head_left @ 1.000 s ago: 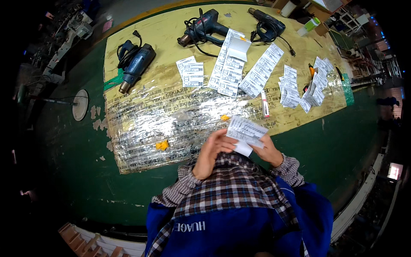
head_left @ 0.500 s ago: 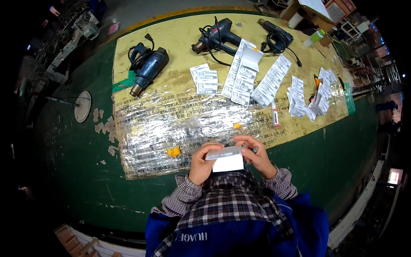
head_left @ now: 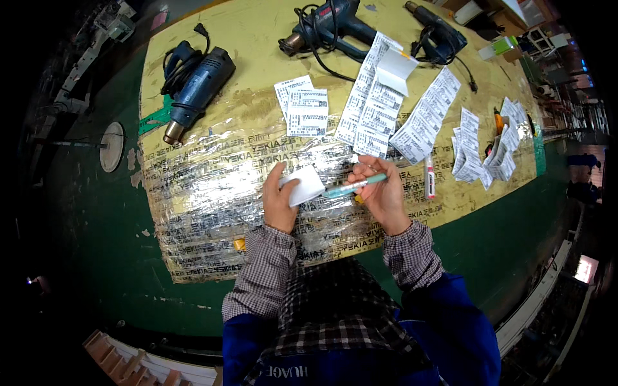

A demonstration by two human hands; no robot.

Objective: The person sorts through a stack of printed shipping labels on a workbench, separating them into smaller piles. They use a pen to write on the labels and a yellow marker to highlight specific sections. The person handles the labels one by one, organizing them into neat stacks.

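My left hand (head_left: 280,201) is closed on a small folded white paper (head_left: 308,184), its thumb lying over one side. In my right hand (head_left: 381,196) is a light green pen (head_left: 354,186), pinched between the fingers and pointing left toward the paper. The pen's left end lies at or very near the paper's right edge; I cannot tell if they touch. Both hands are above the tape-covered near part of the table (head_left: 212,222). Printed label sheets (head_left: 308,112) lie beyond my hands.
Three heat guns with cords lie at the back: one left (head_left: 201,87), one middle (head_left: 347,29), one right (head_left: 444,38). More label strips (head_left: 426,116) spread to the right, near a red-and-white marker (head_left: 430,180). A yellow scrap (head_left: 239,244) lies by my left sleeve.
My hands have moved forward over the table and apart. My left hand alone now keeps the folded paper, turned to a different angle. The green pen in my right hand has come plainly into view.
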